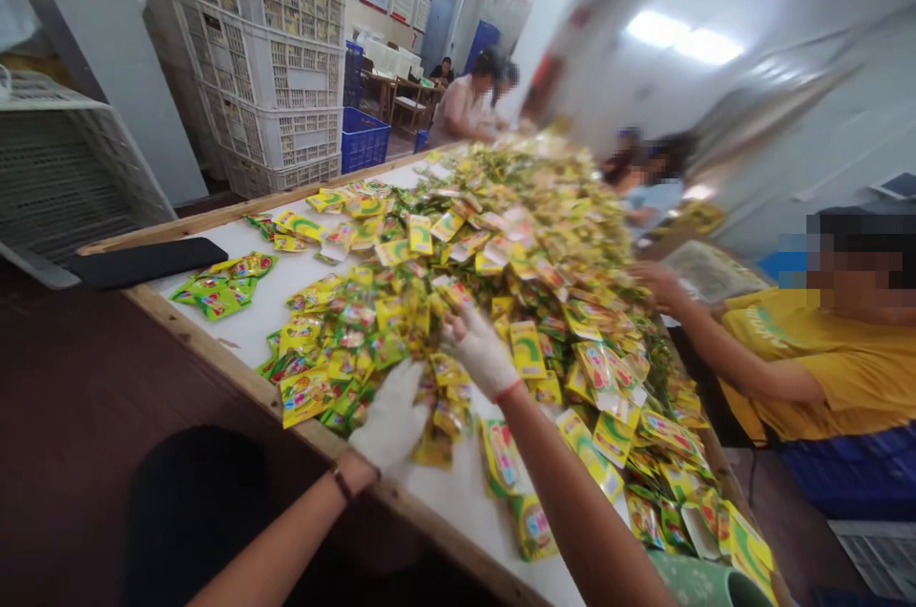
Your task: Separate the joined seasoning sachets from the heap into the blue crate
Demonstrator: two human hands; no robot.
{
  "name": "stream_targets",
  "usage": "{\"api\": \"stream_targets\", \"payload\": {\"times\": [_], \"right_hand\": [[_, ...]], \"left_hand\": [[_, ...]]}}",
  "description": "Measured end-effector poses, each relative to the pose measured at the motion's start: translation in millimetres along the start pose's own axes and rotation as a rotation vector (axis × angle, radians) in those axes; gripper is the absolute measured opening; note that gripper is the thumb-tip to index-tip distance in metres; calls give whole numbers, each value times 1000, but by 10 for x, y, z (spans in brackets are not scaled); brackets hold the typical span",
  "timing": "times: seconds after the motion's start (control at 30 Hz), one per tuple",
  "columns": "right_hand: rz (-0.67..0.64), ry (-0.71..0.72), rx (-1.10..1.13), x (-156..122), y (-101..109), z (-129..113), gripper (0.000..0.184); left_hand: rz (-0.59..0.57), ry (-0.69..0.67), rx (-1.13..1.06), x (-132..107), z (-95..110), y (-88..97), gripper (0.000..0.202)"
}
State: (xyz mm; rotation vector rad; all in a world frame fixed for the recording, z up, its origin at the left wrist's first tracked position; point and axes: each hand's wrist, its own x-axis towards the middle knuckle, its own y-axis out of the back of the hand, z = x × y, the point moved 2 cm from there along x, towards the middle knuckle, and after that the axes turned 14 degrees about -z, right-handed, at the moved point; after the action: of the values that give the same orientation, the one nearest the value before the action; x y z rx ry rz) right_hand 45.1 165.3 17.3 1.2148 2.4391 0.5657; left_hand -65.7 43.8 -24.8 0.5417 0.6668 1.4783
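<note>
A large heap of small yellow and green snack packets [530, 349] covers a white tabletop [239, 244]. My left hand [392, 418], in a white glove, lies at the near edge of the heap. Its fingers are stretched out against the packets, with nothing seen in its grasp. My right hand [483, 354], also in a white glove with a red cuff, reaches further into the heap. Its fingers look apart and somewhat blurred, and a packet lies close to the fingertips; I see no firm grip on it.
A wooden rim [422, 516] edges the table. At left lie a black flat object [154, 261] and a few green packets [221, 287]. White crates [301, 73] stand stacked behind. At right, a person in a yellow shirt [822, 349] reaches into the heap; others sit further back.
</note>
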Motion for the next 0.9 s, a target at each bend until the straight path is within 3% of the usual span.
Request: {"api": "stream_targets", "payload": {"times": [0.13,0.2,0.3,0.4,0.47,0.6,0.7,0.8,0.87,0.9], "right_hand": [[151,17,78,-463,247,105,41],[134,-41,48,-676,293,197,36],[86,-133,-69,-843,203,291,24],[101,-186,-194,-810,17,297,15],[107,-207,-235,-741,-111,267,22],[83,-217,-243,-701,-235,208,33],[93,-225,-222,-783,-87,241,18],[189,-266,-219,-837,263,364,20],[246,-321,-226,-809,494,480,27],[255,-351,-229,-778,576,538,28]], "left_hand": [[37,-14,-78,249,-188,301,34],[42,-11,-55,323,-235,440,31],[59,-1,10,341,-166,546,24],[6,11,169,317,61,467,23],[-62,47,282,322,200,352,32],[-126,80,335,360,241,280,33],[-122,120,341,316,126,451,26],[30,104,416,141,135,584,36],[46,-89,461,-9,270,491,39],[-25,-238,462,-77,354,385,34]]}}
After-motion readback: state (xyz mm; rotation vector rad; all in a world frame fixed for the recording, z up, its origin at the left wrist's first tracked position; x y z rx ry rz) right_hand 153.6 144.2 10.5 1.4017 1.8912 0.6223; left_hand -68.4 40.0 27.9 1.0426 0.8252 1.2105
